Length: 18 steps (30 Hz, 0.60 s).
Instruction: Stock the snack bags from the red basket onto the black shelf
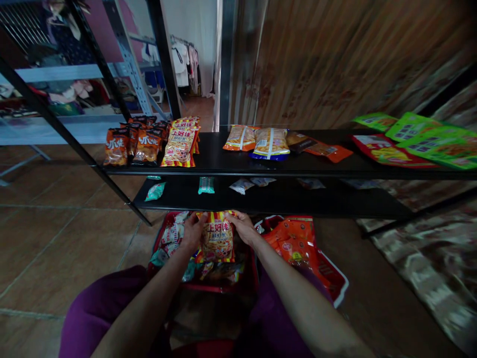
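Note:
Between my two hands is a yellow and red snack bag [216, 238], upright with its printed front towards me. My left hand [193, 229] grips its left upper edge, and my right hand [241, 224] pinches the upper right corner. Below the bag stands a red basket [223, 288] holding several small snack packets. Similar yellow and red bags [181, 144] stand on the black shelf [212, 159] above, beside several orange and black snack bags [147, 145].
A second red basket [341, 288] with orange packages [292, 238] stands at the right. The lower shelf [182, 199] carries small green and silvery packets. Farther right on the upper shelf lie clear-fronted bags [270, 143] and green packages [413, 129]. A black post [74, 139] slants at the left.

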Motion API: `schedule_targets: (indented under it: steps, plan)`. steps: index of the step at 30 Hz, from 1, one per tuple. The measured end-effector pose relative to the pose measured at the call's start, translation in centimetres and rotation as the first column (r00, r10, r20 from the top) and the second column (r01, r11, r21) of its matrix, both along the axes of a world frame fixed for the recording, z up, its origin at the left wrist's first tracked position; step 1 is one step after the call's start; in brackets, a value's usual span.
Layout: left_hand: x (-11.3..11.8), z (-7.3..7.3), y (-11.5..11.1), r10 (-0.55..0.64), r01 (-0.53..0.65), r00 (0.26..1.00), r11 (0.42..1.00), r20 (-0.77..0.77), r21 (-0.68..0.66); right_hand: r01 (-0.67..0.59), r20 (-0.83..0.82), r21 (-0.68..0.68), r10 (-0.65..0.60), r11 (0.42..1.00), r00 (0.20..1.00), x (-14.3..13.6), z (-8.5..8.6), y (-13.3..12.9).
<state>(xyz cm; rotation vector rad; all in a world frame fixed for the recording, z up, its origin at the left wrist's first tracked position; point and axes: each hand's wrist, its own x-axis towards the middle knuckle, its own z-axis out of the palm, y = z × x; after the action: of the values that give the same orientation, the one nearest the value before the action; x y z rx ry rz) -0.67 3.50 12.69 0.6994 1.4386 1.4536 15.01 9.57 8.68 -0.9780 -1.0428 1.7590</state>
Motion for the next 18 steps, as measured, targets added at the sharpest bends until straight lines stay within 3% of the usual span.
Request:
schedule_targets:
  steps: [5, 9, 18]
  plan:
    - [0.8, -0.1, 0.9, 0.124, -0.113, 0.967, 0.992, 0.222, -0.063, -0.017, -0.028, -0.006, 0.017, 1.0, 0.999, -0.1, 0.1, -0.1]
    - [1.0, -0.2, 1.0, 0.183, -0.15, 0.94, 0.98, 0.288, -0.131, -0.007, -0.014, -0.012, 0.007, 1.0, 1.0, 0.0, 0.8, -0.6]
    - [0.7, -0.1, 1.4, 0.093, -0.05, 0.944, 0.989, 0.318, -0.141, 0.013, 0.022, 0.008, -0.014, 1.0, 1.0, 0.0, 2.1, -1.2]
